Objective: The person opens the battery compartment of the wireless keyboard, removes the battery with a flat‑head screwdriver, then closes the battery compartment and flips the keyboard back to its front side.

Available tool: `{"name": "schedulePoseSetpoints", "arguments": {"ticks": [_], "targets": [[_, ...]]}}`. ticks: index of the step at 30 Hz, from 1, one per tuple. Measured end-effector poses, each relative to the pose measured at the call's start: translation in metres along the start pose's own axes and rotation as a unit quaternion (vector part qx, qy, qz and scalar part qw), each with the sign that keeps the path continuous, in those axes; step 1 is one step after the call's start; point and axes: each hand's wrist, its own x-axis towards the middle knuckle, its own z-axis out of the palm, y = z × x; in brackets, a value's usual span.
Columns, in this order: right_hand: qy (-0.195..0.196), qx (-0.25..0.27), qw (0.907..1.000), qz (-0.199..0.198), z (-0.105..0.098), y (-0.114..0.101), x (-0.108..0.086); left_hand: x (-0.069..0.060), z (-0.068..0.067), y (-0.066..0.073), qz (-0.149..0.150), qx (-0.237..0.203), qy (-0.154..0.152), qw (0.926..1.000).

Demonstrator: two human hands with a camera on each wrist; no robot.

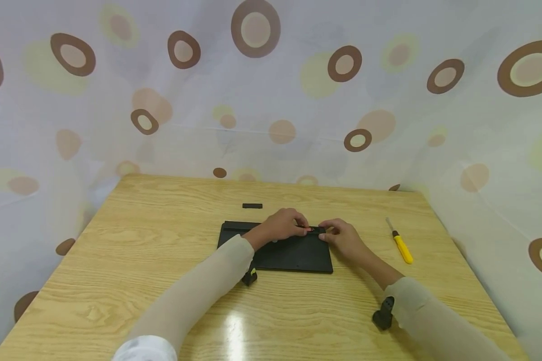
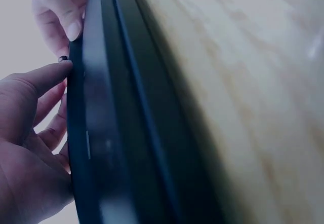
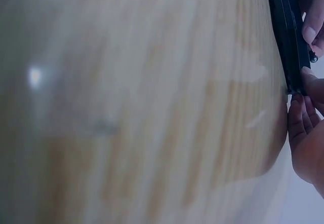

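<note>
A flat black panel (image 1: 293, 255) lies on the wooden table, a recessed strip along its far edge. At that strip the left hand (image 1: 285, 224) pinches a small reddish and dark piece between thumb and fingers. The right hand (image 1: 347, 243) grips the panel's far right corner, thumb on the near side and fingers at the edge. In the left wrist view the left hand (image 2: 30, 133) is beside the panel (image 2: 96, 133), near a small dark tip (image 2: 63, 59). The right wrist view has the right hand (image 3: 309, 138) at the panel's end (image 3: 291, 41); what the piece is cannot be told.
A small black strip (image 1: 252, 205) lies behind the panel. To the right lies a screwdriver with a yellow handle (image 1: 403, 248), its shaft pointing away. The wooden table (image 1: 117, 260) meets a patterned cloth (image 1: 280, 90) at the back and sides.
</note>
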Motion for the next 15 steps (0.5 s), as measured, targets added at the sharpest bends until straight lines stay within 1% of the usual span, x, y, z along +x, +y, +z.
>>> {"name": "schedulePoseSetpoints", "arguments": {"ticks": [7, 11, 15], "targets": [[-0.001, -0.003, 1.0, -0.008, -0.001, -0.0006, -0.0016, 0.0012, 0.0023, 0.0002, 0.001, -0.012, -0.003, 0.9999], [0.001, -0.002, 1.0, -0.006, -0.0008, -0.0008, -0.003, 0.0009, 0.001, -0.0017, 0.014, -0.025, -0.006, 0.9996], [0.003, 0.001, 1.0, -0.003, -0.0004, -0.0009, -0.0029, -0.001, -0.0032, -0.0021, 0.034, -0.052, -0.003, 0.9981]]}}
